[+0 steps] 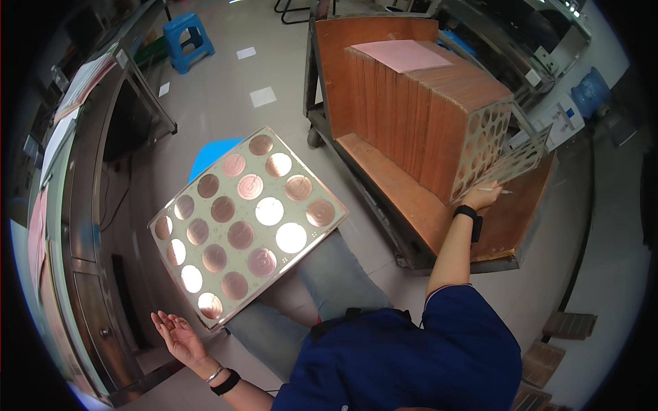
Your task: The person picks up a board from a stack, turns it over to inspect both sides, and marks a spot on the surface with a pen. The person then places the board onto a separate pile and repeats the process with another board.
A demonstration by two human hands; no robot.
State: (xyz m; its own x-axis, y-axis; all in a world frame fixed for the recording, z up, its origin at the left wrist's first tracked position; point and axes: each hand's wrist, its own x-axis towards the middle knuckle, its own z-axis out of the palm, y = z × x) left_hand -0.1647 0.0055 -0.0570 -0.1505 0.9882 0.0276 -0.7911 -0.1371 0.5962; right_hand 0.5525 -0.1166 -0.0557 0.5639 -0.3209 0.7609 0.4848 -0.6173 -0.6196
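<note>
A pale rectangular panel (247,226) set with several round copper discs lies tilted across my lap. My left hand (177,337) hovers palm up with fingers spread, just beside the panel's lower corner and holding nothing. My right hand (482,197), with a black wristband, reaches out to a wooden cart (411,205). It grips the lower edge of the front panel (504,161), which leans away from an upright stack of like panels (425,103). A thin pen-like stick pokes out of that hand.
A pink sheet (401,55) lies on top of the stack. A metal cabinet (89,205) runs along my left. A blue stool (188,41) stands far left, and a blue seat (212,154) shows behind the lap panel. A water bottle (589,92) is at the right.
</note>
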